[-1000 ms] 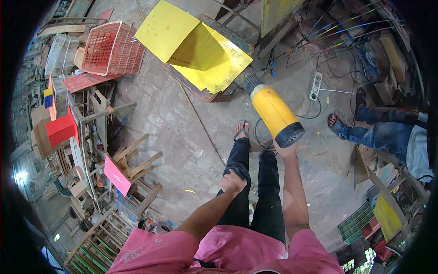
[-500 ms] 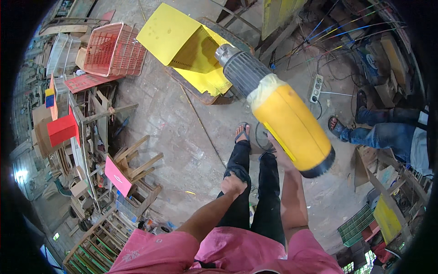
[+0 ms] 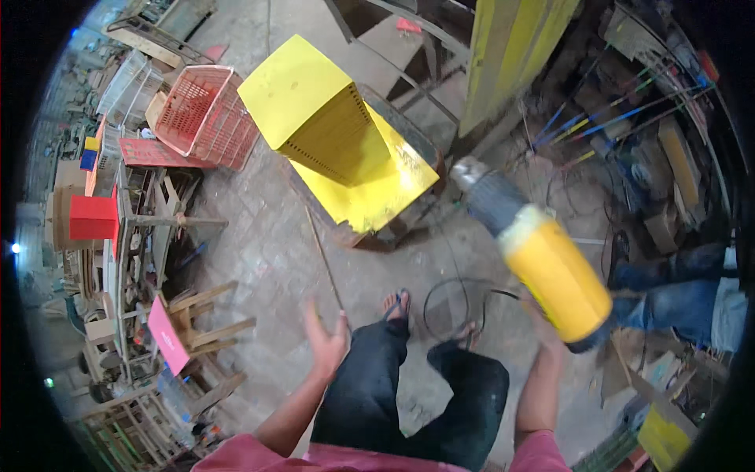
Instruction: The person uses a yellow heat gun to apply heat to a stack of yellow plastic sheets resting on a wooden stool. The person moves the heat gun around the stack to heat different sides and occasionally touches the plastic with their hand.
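Note:
My right hand (image 3: 544, 324) grips a yellow heat gun (image 3: 560, 271), held up on the right. Its body hides part of my fingers. The gun has a dark front section and a metal nozzle pointing up and left. My left hand (image 3: 324, 340) is empty and a little blurred, its fingers apart, beside my left knee. Ahead of me a bent yellow sheet piece (image 3: 303, 94) with a box-like raised part and rows of small holes rests on a low, dark-edged stand (image 3: 444, 175). The nozzle is apart from the sheet, to its right.
A black cord (image 3: 429, 308) loops on the floor near my feet. A red plastic basket (image 3: 228, 118) and a stool with a pink top (image 3: 167, 334) stand to the left. Another person's jeans-clad legs (image 3: 668, 307) are at the right. A yellow panel (image 3: 511, 63) stands at the back.
My left hand has let go of my trouser leg and moved left, opening. My knees are now bent. The heat gun has shifted right and lower in view, and the yellow piece appears nearer.

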Tool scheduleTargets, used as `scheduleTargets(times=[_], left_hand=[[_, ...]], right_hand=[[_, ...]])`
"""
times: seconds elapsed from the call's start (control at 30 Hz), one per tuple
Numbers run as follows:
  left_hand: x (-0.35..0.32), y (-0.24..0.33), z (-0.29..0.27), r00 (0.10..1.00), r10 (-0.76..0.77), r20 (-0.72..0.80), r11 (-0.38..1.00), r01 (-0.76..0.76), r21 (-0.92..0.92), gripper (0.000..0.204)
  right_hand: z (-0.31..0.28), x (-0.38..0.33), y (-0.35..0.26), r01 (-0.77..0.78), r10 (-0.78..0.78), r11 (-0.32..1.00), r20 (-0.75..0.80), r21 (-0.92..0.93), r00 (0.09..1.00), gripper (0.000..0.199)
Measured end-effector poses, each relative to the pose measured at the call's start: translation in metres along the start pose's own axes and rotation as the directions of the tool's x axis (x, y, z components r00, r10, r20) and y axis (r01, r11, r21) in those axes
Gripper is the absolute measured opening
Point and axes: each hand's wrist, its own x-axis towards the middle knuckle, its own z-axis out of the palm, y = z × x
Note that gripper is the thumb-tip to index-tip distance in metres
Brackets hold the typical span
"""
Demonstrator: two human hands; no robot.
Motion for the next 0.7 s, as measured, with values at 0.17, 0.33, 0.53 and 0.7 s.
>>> scheduleTargets(times=[0.17,0.33,0.53,0.7], left_hand=[[0.122,0.095,-0.026,0.621,0.519,-0.587,0.655,-0.73,-0.193,0.071],[0.172,0.156,-0.055,0.204,0.602,-0.772,0.404,-0.912,0.074,0.045],[0.188,0.182,-0.069,-0.037,0.594,-0.804,0.336,-0.896,0.289,0.03],[0.204,0.165,-0.06,-0.02,0.579,-0.815,0.145,-0.981,0.127,0.032]], right_hand=[[-0.029,0.066,0.014,0.381,-0.386,0.919,0.036,0.102,0.922,0.039],[-0.004,0.071,0.027,0.634,-0.654,0.748,0.058,0.197,0.754,0.041],[0.033,0.073,0.017,0.686,-0.677,0.724,-0.118,0.07,0.726,0.025],[0.017,0.064,0.015,0.675,-0.674,0.736,-0.041,0.052,0.738,0.023]])
